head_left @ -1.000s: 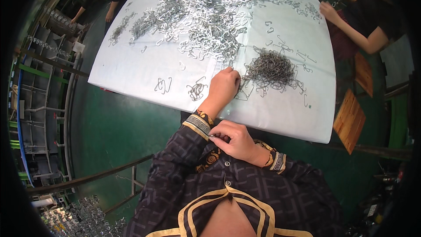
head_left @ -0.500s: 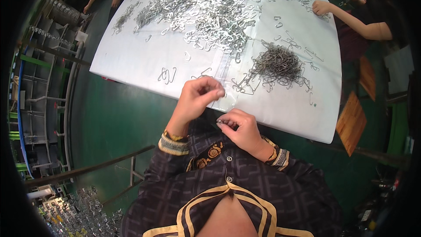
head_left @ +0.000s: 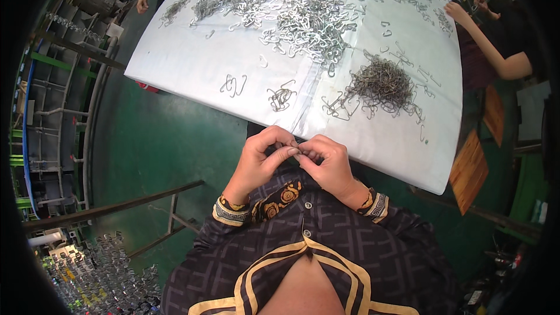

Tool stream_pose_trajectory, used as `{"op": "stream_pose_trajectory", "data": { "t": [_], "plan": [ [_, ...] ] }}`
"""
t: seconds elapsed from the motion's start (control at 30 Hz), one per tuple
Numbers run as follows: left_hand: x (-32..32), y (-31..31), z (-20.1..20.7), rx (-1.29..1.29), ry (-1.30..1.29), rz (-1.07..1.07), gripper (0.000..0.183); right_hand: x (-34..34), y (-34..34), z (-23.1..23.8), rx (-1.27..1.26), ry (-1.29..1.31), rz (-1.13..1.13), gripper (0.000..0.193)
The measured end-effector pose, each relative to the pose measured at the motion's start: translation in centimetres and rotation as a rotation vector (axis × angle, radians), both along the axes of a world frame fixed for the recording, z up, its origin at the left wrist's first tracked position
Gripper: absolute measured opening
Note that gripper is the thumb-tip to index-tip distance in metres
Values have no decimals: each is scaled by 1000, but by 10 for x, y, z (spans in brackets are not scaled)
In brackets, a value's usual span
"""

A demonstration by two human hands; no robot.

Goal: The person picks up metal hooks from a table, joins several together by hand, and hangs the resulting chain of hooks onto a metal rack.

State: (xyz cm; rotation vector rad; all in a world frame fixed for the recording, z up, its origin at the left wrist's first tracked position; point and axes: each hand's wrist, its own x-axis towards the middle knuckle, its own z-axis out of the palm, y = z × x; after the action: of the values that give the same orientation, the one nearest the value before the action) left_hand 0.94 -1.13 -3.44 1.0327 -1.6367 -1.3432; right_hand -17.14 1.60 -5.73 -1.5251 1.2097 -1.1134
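Observation:
My left hand (head_left: 263, 156) and my right hand (head_left: 328, 165) meet at the fingertips, just off the near edge of the white-covered table (head_left: 186, 64). Thumb and forefinger are pinched on each hand. Whatever lies between the fingertips is too small and hidden to name. Beyond my left hand is a small cluster of bent wire pieces (head_left: 282, 98), with a few loose wire hooks (head_left: 233, 85) to its left. A dense heap of dark thin wire hooks (head_left: 382, 84) lies past my right hand. Farther off spreads a large pile of shiny metal hook-shaped clips (head_left: 312, 26).
A co-worker's hand (head_left: 457, 13) rests at the table's right edge, and another person's hand (head_left: 142, 3) shows at far left. Wooden boards (head_left: 468, 172) stand at right. Metal racks (head_left: 55, 128) line the left. Many hanging metal parts (head_left: 105, 274) fill the lower left.
My hands have come together: the left moved down from over the table edge to the right hand's fingertips. The view has shifted slightly, uncovering the small wire cluster. The co-worker's right-side hand sits farther out.

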Motion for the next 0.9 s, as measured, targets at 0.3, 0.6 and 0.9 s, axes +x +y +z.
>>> {"op": "stream_pose_trajectory", "data": {
  "t": [0.3,0.6,0.9],
  "plan": [
    [2,11,4,-61,-36,139,4,-42,-45,-17,-357,552,-192,43],
    [1,13,4,-60,-52,143,3,-127,-127,-41,-180,1334,-433,52],
    [0,13,3,-54,-22,143,3,-65,-211,-26,-49,853,-316,52]
  ]
}}
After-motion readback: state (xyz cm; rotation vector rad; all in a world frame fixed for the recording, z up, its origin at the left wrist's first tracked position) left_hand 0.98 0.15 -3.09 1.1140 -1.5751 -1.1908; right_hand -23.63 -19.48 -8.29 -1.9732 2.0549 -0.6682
